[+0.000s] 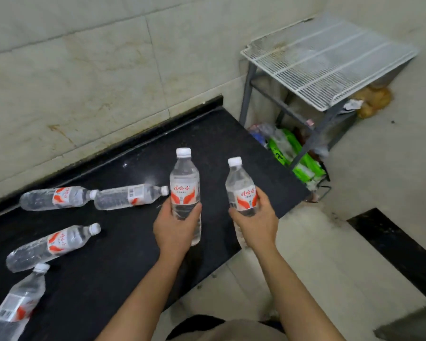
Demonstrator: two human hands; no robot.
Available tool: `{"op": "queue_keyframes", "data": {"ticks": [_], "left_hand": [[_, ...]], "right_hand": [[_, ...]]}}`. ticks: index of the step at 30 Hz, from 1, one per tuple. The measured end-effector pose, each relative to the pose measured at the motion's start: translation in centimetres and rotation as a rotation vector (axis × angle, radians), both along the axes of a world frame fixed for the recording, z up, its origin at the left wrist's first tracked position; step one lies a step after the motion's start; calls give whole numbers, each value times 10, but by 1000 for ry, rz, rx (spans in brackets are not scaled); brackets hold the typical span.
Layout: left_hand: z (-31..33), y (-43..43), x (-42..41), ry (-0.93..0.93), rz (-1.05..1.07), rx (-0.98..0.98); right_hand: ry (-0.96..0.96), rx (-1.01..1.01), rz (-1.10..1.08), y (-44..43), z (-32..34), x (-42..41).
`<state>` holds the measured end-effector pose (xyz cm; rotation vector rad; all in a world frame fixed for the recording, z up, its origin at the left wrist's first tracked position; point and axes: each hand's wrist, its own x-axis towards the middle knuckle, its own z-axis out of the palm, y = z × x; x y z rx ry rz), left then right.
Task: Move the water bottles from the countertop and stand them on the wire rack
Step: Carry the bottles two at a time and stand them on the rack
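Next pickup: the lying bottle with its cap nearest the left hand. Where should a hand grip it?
Probably around the labelled middle of the bottle, coming from above with fingers across its width. It lies on its side on the countertop, its neck tapers, and another bottle's cap sits at its base.

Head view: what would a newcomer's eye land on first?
At centre, the left hand grips the left bottle and the right hand the right bottle, both upright over the black countertop. Other lying bottles are scattered at left; the white wire rack at upper right holds none.
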<state>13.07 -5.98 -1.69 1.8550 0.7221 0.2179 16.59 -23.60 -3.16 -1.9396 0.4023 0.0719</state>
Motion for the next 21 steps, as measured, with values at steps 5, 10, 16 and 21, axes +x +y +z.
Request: {"op": "queue_keyframes", "data": {"ticks": [5,10,16,21], "left_hand": [[57,-123,60,-188,12,-31],[86,-244,117,-285,-49,-55],[103,-345,161,-340,-124,-102],[122,-377,218,-400,-129,-86]], "right_hand": [[-165,69,-43,-114,42,52],[-306,31,-87,-249,79,106],[-407,15,-201,-369,127,155],[-484,31,-202,-411,145,210]]}}
